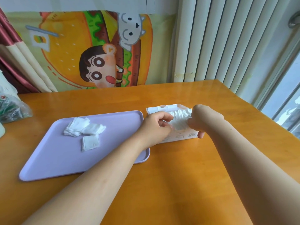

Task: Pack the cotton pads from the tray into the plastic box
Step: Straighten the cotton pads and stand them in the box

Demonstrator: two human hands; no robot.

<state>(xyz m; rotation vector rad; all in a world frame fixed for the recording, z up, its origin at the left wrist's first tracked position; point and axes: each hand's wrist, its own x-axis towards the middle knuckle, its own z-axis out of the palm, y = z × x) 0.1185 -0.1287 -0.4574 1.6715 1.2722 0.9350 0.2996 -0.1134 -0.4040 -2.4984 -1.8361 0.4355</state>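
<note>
Mostly cotton pads (179, 121) in plastic box (178, 135), few on tray (65, 159).

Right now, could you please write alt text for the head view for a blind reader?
The left hand and right hand hold a bunch of cotton pads in an open plastic box on a wooden table. Left of it, a lilac tray holds a few more pads.
</note>
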